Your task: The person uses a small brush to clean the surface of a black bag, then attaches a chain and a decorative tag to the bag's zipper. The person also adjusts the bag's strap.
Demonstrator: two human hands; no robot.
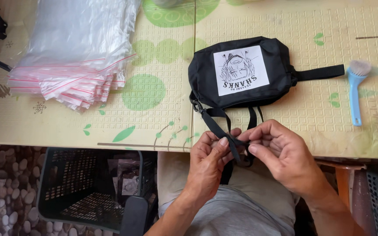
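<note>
Black fabric makes up a small pouch (239, 72) lying flat on a pale, embossed bench (162, 118) printed with green leaves and circles. The pouch sits near the middle of the bench, slightly right of centre, with a white square patch bearing a line drawing on its upper face. A short black tab sticks out from its right side.

A black strap (217, 129) clips to the pouch's lower left corner and runs down over the bench's front edge to the person's hands. The left hand (211, 159) pinches the strap between thumb and fingers, just below the bench edge. The right hand (281, 153) meets it from the right, thumb and forefinger pressed together on the same stretch of strap, the other fingers curled. The two hands touch at the fingertips. More strap loops hang between the pouch and the hands.

Well to the left of the pouch lies a stack of clear bags (73, 57) with red seal stripes along their edges. To the right, near the tab, rests a light blue brush (355, 87) with pale bristles at its top end, handle pointing toward the viewer.

Below the bench, at lower left, a dark crate (92, 188) stands on a pebble-patterned floor (5, 188). The person wears grey clothing, seen at the bottom centre.
</note>
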